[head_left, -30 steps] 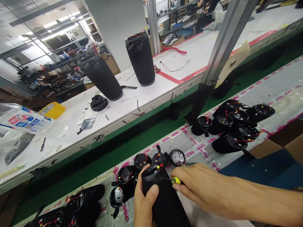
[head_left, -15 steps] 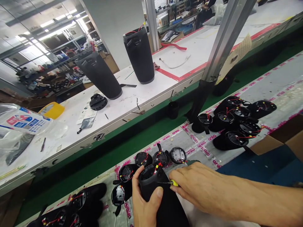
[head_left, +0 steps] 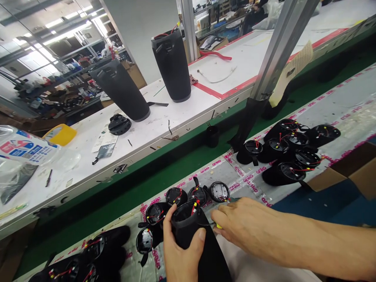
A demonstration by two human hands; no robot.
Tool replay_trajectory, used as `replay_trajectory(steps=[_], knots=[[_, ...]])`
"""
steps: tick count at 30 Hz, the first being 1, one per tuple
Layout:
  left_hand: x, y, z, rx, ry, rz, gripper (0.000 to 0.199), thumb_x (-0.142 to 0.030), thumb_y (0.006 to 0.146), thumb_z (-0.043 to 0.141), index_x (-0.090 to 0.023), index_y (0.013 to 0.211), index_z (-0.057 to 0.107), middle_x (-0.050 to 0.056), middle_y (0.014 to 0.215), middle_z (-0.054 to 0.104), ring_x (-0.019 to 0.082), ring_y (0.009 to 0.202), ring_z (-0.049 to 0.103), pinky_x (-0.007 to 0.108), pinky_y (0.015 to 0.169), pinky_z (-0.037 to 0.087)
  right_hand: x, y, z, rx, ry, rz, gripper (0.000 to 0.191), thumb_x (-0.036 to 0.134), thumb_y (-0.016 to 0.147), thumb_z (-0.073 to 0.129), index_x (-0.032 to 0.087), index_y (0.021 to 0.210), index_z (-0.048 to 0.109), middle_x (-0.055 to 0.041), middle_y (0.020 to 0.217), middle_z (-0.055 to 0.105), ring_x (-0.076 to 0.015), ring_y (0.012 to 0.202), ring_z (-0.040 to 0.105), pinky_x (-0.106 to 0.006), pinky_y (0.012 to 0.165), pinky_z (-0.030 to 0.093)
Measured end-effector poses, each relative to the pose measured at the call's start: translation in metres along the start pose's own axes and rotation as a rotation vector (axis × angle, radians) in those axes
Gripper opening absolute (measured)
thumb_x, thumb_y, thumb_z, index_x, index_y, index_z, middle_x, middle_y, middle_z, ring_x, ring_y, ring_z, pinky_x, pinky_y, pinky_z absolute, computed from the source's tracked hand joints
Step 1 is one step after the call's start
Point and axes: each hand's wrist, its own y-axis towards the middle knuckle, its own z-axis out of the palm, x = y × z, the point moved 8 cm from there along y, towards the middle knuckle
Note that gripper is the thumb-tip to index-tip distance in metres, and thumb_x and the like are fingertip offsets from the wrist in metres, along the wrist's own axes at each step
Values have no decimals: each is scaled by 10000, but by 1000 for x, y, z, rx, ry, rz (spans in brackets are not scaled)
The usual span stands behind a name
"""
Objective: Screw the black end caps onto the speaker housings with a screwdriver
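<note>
My left hand [head_left: 183,254] is wrapped round a black, fabric-covered cylindrical speaker body [head_left: 213,254], tilted, its open top facing up. Red wires with a yellow connector [head_left: 194,207] stick out of that opening. My right hand [head_left: 239,219] is closed on a thin-shafted tool with a yellow handle [head_left: 219,226], which looks like a screwdriver. Its shaft reaches to the side of the speaker body just below the rim; the exact contact at the tip is hard to make out. My right fingers hide most of the handle.
More open speaker bodies [head_left: 147,241] stand close behind my hands, with others [head_left: 277,149] at right and lower left. On the white bench [head_left: 158,125] are two upright speaker bodies [head_left: 172,66], a black round part [head_left: 119,124], yellow tape [head_left: 60,134] and a plastic bottle [head_left: 28,147]. A metal post [head_left: 279,55] rises at right.
My right hand has shifted slightly right, and less of the tool's yellow handle shows. My left hand keeps its hold on the speaker body. The whole view has moved a little.
</note>
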Motion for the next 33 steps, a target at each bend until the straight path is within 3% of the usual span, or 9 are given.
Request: replay_trajectory(steps=[6,11,15,23,29,33], knots=[[-9,-7,-1,-79,97,28,773,-441,665,825,-256,1377,590,111,1240,725,370,1175,672,513,1052,504,-4,2,1,47,108,61,152,192,1021,562,261,886,555,26,749,587,-184,478,409,-394,536,86],[11,2,4,-6,10,5,762,-501,704,814,-268,1391,579,109,1279,704,364,1209,659,531,1117,461,-11,8,10,22,230,241,163,295,1063,526,263,904,514,28,682,615,-215,502,528,-367,549,152],[25,4,4,1,-103,-9,816,-567,720,828,-280,1429,544,116,1366,669,363,1250,646,518,1146,446,-11,7,6,-74,246,325,152,266,1047,545,265,911,479,27,702,657,-223,548,602,-351,564,191],[36,0,6,-12,-190,-69,883,-555,725,849,-295,1488,490,106,1331,683,335,1188,686,492,1122,481,2,3,6,-103,167,309,130,262,1033,525,269,928,449,23,686,654,-239,528,615,-352,562,228],[26,-2,3,-45,-120,-54,826,-460,737,818,-269,1465,479,130,1388,630,350,1282,631,524,1168,453,3,7,1,-138,172,305,150,245,1030,520,271,905,440,30,653,638,-231,483,595,-351,538,210],[12,-6,3,-100,-53,-60,779,-448,729,789,-267,1422,484,137,1394,612,367,1293,617,544,1161,447,5,4,13,-143,159,325,146,258,1048,493,274,918,430,40,654,615,-223,476,575,-357,541,208]])
